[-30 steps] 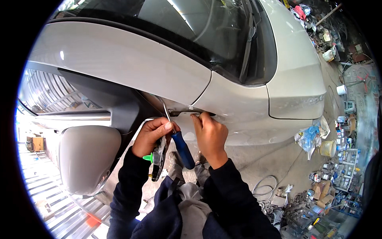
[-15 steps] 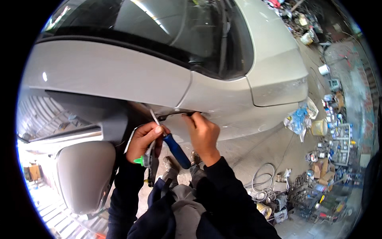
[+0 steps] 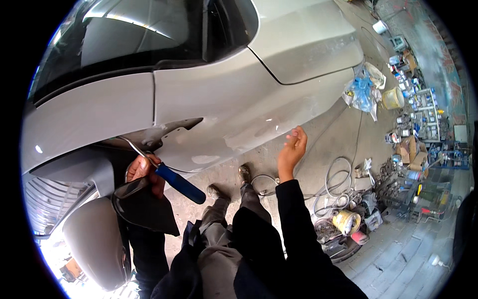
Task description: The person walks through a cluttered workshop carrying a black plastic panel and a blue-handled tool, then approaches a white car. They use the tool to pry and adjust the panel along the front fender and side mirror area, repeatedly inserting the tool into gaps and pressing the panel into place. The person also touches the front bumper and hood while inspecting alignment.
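Observation:
In my left hand [image 3: 142,172] is a screwdriver-like tool with a blue handle [image 3: 179,183] and a curved metal shaft [image 3: 133,147]. The shaft's far end is beside the recess in the car's side panel. The same hand also grips a dark, flat trim piece [image 3: 144,204], which hangs below the fingers and hides part of the sleeve. My right hand [image 3: 291,152] is raised off to the right, apart from the bodywork, fingers loosely bent with nothing visible in them. A dark recess [image 3: 186,124] shows in the grey car body [image 3: 224,109], with dull scuffed patches near it.
A grey side mirror [image 3: 94,244] stands close to my left arm. A coiled hose [image 3: 338,182] lies on the floor at right, near a yellowish bucket [image 3: 346,222]. Further off are a blue plastic bag [image 3: 363,92], a cream bucket [image 3: 393,98] and a metal rack [image 3: 428,112] with cans.
My right hand has left the car's panel seam and moved right. My left hand still holds the blue-handled tool; the trim piece now shows its flat dark face. The view has shifted to the right.

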Demonstrator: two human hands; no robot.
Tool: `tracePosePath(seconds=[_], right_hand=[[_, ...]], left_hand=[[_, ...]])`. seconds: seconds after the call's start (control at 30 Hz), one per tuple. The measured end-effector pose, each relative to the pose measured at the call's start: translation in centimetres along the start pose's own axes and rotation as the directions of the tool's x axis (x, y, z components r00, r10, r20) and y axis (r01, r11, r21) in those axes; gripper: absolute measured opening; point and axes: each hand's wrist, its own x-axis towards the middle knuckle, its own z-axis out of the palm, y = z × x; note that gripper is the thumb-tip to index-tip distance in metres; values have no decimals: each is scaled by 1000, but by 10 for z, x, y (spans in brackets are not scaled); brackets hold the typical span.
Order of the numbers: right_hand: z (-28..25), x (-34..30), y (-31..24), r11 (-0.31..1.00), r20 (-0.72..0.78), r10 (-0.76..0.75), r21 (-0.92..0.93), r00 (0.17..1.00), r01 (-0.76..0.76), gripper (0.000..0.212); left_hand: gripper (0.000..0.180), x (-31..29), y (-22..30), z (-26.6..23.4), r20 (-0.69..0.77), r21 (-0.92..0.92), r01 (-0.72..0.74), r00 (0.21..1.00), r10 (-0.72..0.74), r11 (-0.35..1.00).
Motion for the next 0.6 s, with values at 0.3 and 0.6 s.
tracePosePath(seconds=[0.3, 0.6], right_hand=[[39, -97, -25, 898, 413, -207, -280, 887, 340, 65], [32, -191, -34, 846, 702, -220, -209, 678, 491, 79]], left_hand=[[38, 6, -4, -34, 288, -83, 2, 957, 22, 997], [39, 7, 0, -29, 291, -100, -15, 956, 44, 995]])
